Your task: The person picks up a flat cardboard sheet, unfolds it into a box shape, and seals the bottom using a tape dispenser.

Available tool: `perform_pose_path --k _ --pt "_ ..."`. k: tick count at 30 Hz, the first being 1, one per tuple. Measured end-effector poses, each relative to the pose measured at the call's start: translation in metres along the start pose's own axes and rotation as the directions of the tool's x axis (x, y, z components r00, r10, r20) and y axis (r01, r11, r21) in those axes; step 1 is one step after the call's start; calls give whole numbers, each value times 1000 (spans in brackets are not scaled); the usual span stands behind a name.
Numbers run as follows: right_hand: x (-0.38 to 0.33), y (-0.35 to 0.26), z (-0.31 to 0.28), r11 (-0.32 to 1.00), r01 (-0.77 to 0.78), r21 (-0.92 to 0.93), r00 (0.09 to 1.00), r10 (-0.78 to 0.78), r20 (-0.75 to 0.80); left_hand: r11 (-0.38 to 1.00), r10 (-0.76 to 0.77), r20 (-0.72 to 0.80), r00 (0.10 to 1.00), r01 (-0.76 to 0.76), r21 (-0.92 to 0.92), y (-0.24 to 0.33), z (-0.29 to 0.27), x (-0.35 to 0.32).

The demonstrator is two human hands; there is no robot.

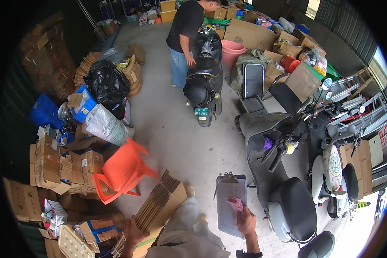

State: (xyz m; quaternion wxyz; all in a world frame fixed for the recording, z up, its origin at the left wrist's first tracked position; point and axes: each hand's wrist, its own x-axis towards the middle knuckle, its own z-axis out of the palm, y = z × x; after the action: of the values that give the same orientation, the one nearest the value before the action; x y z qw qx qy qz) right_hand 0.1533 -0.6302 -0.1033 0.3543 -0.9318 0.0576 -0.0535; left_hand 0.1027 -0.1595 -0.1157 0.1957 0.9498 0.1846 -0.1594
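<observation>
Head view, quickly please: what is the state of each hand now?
Left hand: closed on the stack of flattened cardboard.
Right hand: holding a pink slip against the clipboard.

The person wears a loose, light grey-beige garment, seen from above as soft, creased cloth spreading up from the lower edge of the view between the two arms. Both forearms are bare, with no sleeves reaching them, and the left hand (135, 234) and right hand (246, 220) wear no gloves. A dark band, like a watch strap, circles the right wrist at the bottom edge.
</observation>
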Motion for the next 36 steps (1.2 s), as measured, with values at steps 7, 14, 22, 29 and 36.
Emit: perform_pose_path --k 7,14,22,29,36 --pt "173 -61 23 996 86 -32 991 -82 110 973 -218 -14 976 216 -83 73 -15 101" --pt "323 -114 29 987 157 -20 983 -154 99 951 -279 -106 954 260 -169 134 -28 194" --pt "476 -127 77 986 169 10 972 -169 162 900 -389 -61 919 365 -238 181 -77 328" --pt "629 -144 124 976 206 71 956 -216 196 917 -392 -100 914 380 -121 221 -128 465" --pt "779 -178 187 962 235 141 912 -268 309 864 -503 -190 843 487 -125 232 -202 556"
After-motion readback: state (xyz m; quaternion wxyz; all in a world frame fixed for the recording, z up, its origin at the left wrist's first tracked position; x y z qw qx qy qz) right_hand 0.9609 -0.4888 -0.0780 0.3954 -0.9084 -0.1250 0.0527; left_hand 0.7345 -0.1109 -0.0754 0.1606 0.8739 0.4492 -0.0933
